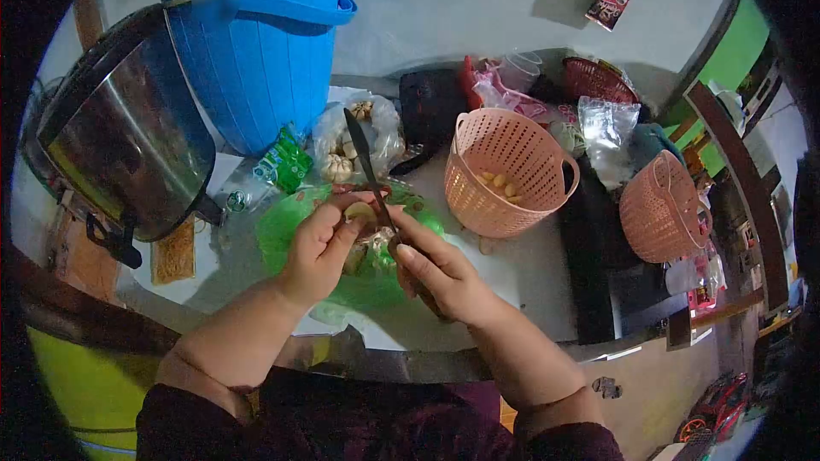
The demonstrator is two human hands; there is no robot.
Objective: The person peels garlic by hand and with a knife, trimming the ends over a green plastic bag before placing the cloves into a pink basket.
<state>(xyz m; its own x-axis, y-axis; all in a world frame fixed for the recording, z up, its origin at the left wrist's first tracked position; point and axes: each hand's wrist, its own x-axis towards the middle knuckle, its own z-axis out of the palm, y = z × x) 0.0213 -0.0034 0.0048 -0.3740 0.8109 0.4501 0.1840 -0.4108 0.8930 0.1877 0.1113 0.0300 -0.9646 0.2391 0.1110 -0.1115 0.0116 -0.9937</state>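
Left hand (320,243): is pinching a small, pale-yellow, rounded, clove-like piece (360,212) between thumb and curled fingers, the fingertips drawn close around it.
Right hand (436,269): is wrapping its fingers around the handle of a long, narrow, dark-bladed knife (362,149), the thumb lying along the upper side; the hand is closing on the handle, not spreading.
Blade: is pointing up and away from the body, passing just beside the pale piece; whether the edge is touching it, I cannot tell.
Pale piece: is sitting in the left hand's pinch, above a crumpled, translucent green plastic bag (286,226) that is lying on the table with pale, papery-looking bits showing on it.
Step at the knife: the hands appear to be trimming or peeling this one piece, judging by its bare, pale surface and the nearness of the blade.
Pink basket: a round, perforated, pink plastic basket (483,207) is standing to the right of the hands, holding a few similar pale pieces (511,190) at its bottom.
Garlic supply: whitish, papery-skinned garlic bulbs (339,169) are resting in a clear plastic bag (389,122) beyond the hands.
Next knife move: seems to be calling for a firm left pinch, fingertips keeping clear of the edge, and small, controlled turns of the right wrist.
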